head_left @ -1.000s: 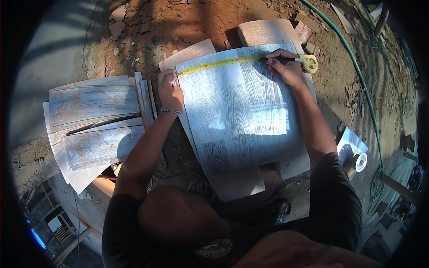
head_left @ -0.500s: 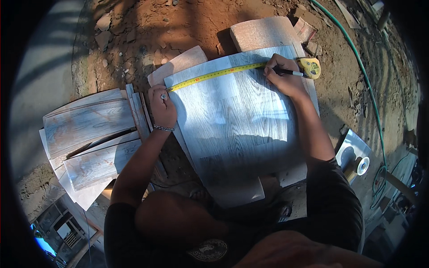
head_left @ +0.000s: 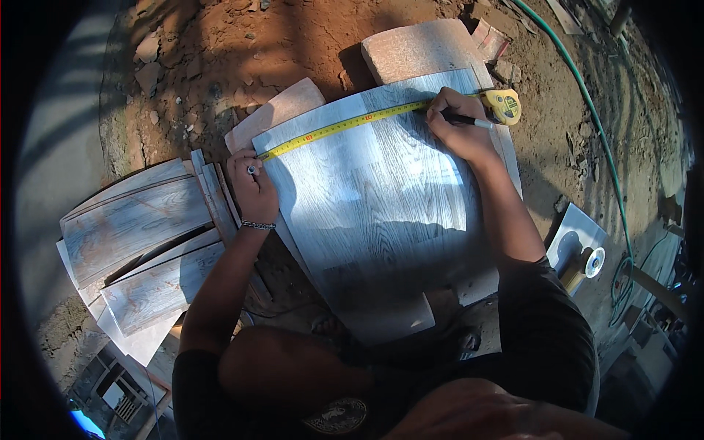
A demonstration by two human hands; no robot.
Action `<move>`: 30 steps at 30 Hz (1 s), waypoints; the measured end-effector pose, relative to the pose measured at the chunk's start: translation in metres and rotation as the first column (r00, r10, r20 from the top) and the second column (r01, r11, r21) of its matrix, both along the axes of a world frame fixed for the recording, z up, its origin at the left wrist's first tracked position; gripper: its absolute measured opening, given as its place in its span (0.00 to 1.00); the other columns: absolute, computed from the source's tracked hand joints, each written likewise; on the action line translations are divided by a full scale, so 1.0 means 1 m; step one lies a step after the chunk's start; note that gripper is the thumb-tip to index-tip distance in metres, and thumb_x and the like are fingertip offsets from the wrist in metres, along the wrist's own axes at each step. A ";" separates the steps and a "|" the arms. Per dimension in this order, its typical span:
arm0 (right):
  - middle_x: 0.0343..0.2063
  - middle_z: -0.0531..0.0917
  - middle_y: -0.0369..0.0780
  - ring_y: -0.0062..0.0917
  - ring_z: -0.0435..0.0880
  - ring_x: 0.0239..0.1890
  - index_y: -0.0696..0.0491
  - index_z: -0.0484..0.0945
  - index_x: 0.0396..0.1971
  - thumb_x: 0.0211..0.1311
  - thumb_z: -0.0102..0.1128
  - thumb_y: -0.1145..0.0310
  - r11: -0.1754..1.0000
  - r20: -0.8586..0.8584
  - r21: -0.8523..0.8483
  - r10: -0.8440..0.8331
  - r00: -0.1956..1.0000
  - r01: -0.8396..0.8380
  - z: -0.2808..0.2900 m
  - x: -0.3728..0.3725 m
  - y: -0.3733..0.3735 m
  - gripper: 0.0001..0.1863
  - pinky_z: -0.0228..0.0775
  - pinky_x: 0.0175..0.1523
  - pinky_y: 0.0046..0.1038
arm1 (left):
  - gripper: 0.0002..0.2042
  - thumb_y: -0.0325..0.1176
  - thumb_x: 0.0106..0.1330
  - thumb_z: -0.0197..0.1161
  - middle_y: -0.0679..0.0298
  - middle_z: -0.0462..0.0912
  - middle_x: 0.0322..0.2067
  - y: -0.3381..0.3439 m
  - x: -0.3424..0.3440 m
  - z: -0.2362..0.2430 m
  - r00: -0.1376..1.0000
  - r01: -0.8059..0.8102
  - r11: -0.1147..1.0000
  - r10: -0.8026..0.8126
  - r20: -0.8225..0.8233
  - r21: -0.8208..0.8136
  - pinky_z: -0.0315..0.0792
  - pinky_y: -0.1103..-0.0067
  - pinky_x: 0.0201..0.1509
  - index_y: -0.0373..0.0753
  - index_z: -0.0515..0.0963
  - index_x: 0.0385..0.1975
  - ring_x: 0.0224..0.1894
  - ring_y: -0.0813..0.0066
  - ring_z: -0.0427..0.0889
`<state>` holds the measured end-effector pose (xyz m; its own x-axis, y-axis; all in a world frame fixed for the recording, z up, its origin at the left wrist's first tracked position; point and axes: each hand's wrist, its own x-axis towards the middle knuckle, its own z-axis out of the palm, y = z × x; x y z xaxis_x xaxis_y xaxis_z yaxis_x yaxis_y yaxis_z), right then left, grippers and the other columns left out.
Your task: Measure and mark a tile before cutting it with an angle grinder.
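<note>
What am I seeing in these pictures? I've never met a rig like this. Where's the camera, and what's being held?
There's no machine: this is bare-handed work. Every picture comes from one fisheye camera worn on the head, looking down, so straight edges bend; left is the person's left. Ahead lies a wood-patterned tile, with a yellow tape stretched across it. The left hand is at the tape's end, by the tile's left edge. The right hand holds a marker near the tape's case. More pieces are piled at left; a green hose runs down the right.
</note>
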<state>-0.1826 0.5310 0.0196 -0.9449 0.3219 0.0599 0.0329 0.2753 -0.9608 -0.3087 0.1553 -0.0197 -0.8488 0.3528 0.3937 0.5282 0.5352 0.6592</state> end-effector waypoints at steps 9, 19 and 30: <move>0.25 0.83 0.35 0.16 0.77 0.29 0.57 0.75 0.25 0.57 0.61 0.73 0.997 0.032 0.069 0.029 0.999 -0.031 0.003 -0.001 0.002 0.05 0.69 0.37 0.21 | 0.08 0.12 0.64 0.47 0.51 0.73 0.44 0.001 -0.001 0.000 0.998 0.039 0.999 -0.039 -0.044 0.016 0.69 0.71 0.53 0.34 0.65 0.36 0.42 0.61 0.73; 0.22 0.80 0.34 0.17 0.76 0.25 0.56 0.75 0.25 0.57 0.59 0.74 0.998 0.008 0.058 0.034 0.999 -0.034 -0.005 0.001 0.005 0.04 0.67 0.34 0.21 | 0.07 0.13 0.65 0.46 0.51 0.73 0.43 0.003 0.000 0.003 1.000 0.025 0.999 -0.025 -0.016 0.022 0.69 0.69 0.52 0.34 0.65 0.36 0.42 0.60 0.73; 0.43 0.83 0.44 0.37 0.81 0.47 0.54 0.74 0.43 0.56 0.71 0.70 0.624 -0.336 0.715 -0.089 0.937 0.316 0.038 0.043 0.049 0.18 0.73 0.50 0.36 | 0.03 0.24 0.73 0.52 0.49 0.74 0.40 0.000 -0.004 -0.015 0.993 -0.030 0.999 0.027 -0.118 -0.019 0.70 0.63 0.53 0.32 0.70 0.41 0.45 0.49 0.75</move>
